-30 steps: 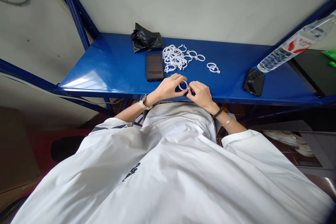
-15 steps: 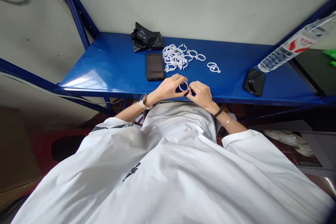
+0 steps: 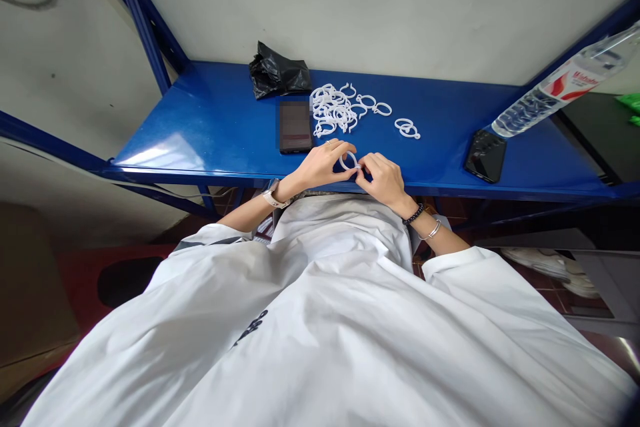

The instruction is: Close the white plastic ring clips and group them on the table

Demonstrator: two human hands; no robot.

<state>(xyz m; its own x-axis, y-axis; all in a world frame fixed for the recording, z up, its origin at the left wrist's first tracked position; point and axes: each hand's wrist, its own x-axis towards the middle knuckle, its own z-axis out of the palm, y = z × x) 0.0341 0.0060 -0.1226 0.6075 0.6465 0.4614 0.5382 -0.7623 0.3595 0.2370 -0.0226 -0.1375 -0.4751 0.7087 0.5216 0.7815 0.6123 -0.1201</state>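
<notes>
A white plastic curtain ring is held between my two hands above the front edge of the blue table. My left hand is closed on the ring's left side, thumb below and fingers above. With thumb and fingertips, my right hand pinches the ring at its right end; the small part there is mostly hidden. Beyond my hands lies a pile of several white curtain rings. To the right of that pile, two rings overlap each other.
A dark phone lies just left of the pile, with a crumpled black plastic bag behind it. On the right are another black phone, a water bottle and a dark flat object. Blue frame posts flank the table.
The ring between my hands has shifted and tilted slightly to the left. My fingers have moved only a little; the pile and the two overlapping rings stay where they were.
</notes>
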